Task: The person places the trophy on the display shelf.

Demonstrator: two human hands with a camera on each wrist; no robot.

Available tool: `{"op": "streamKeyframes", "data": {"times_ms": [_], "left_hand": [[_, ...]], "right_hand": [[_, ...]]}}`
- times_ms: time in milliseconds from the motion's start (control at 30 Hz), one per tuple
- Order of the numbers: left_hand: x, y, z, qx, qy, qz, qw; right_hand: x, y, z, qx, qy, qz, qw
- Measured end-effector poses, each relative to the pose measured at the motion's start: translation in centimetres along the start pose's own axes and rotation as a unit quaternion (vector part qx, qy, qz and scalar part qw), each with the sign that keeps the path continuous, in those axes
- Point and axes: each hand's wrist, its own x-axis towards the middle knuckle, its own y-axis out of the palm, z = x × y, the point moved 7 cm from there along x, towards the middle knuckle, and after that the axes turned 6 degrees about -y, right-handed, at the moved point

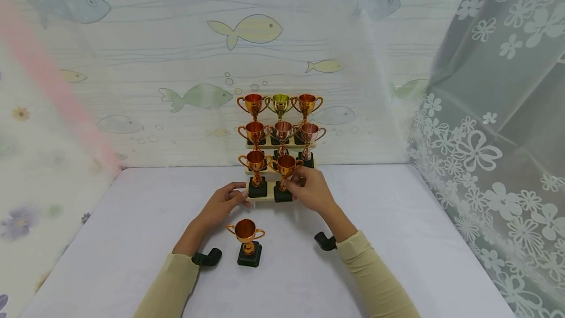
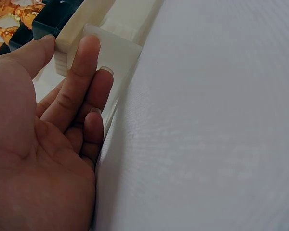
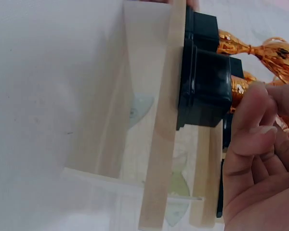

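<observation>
My right hand point(image 1: 311, 189) pinches the stem of a copper-orange trophy cup point(image 1: 286, 164) between thumb and fingers. Its black square base point(image 3: 209, 89) is over the front edge of the lowest board point(image 3: 160, 159) of a tiered stand. Left of it on that tier stands another orange trophy cup point(image 1: 256, 162). At the stand's left end rests my left hand point(image 2: 62, 110), thumb by the board's end and loosely extended fingers against the translucent side panel point(image 2: 116, 50). Nearer me, between the forearms, a single orange trophy cup point(image 1: 245, 230) stands upright on the white table.
Upper tiers of the stand hold several more trophies, among them a gold one point(image 1: 280, 104) and a rosy one point(image 1: 310, 134). Behind is a fish-print curtain point(image 1: 176, 63). A sheer floral curtain point(image 1: 494, 171) hangs at the right. White cloth covers the table point(image 1: 423, 239).
</observation>
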Motion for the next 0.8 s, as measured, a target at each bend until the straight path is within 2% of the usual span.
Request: {"op": "streamKeyframes", "data": {"times_ms": [233, 567, 800], "left_hand": [[0.04, -0.06, 0.18, -0.007, -0.002, 0.001, 1.0], [0.15, -0.04, 0.29, -0.009, -0.003, 0.004, 0.9999], [0.23, -0.03, 0.31, -0.008, -0.001, 0.003, 1.0]], "right_hand": [[0.26, 0.19, -0.39, 0.006, -0.004, -0.033, 0.999], [0.59, 0.52, -0.4, -0.002, -0.022, -0.059, 0.998], [0.16, 0.47, -0.54, -0.013, -0.003, -0.069, 0.998]]}}
